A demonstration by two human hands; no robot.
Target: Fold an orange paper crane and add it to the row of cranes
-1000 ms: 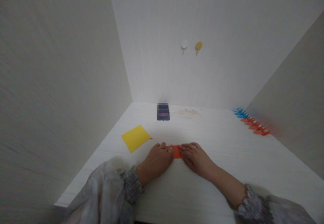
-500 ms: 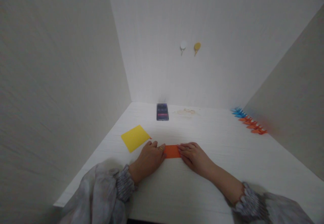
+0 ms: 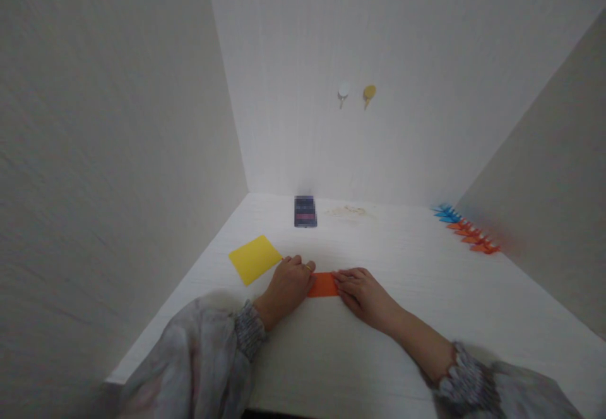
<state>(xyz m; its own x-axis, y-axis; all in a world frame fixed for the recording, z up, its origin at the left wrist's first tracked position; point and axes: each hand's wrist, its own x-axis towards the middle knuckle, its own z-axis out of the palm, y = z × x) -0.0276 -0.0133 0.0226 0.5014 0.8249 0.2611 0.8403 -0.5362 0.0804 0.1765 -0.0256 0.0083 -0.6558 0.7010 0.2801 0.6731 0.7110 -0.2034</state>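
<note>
A small orange folded paper (image 3: 323, 284) lies flat on the white table (image 3: 416, 293) between my two hands. My left hand (image 3: 288, 282) rests on its left end, fingers lying flat and pressing down, a ring on one finger. My right hand (image 3: 360, 289) lies on its right end, fingers stretched flat over the paper. Neither hand lifts the paper off the table.
A yellow paper square (image 3: 254, 258) lies left of my left hand. A small dark box (image 3: 305, 211) stands near the back wall. Several blue and orange folded paper pieces (image 3: 466, 233) line the right wall. Two hooks (image 3: 356, 94) hang on the back wall.
My hands slid apart along the orange paper, uncovering more of its middle. My left hand has moved a little left and up toward the yellow square.
</note>
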